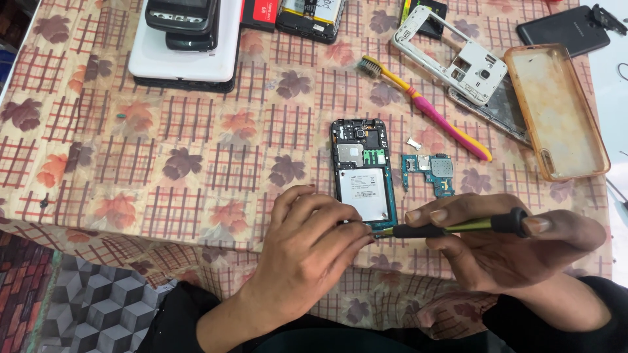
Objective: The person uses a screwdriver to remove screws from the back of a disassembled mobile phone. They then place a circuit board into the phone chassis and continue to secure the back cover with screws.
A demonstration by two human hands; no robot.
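Phone [363, 171] with its back cover off lies flat near the front edge of the table [163, 131], its battery and inner shields exposed, and the work on it looks well under way: the shell is already stripped and a small blue circuit board [430, 173] lies just to its right, apart from it, with a tiny pale metal piece [413, 143] a little farther back. What remains, judging by how things lie, is at the phone's near end, where both hands meet. The left hand [307, 245] rests curled over that near end, fingers pressed together and bent down onto the edge, seemingly pinching or steadying something too small to make out. The right hand [504, 245] holds a screwdriver [451, 229] with a yellow-green and black handle, thumb and fingers closed around it, forefinger capping its butt end, the tip pointing left at the phone's near edge beside the left fingertips. Farther back lie a yellow and pink toothbrush [425, 108], a white phone frame [451, 55], a yellowed clear case [556, 108], a dark phone [566, 29] and, at far left, a stack of handsets [186, 39].
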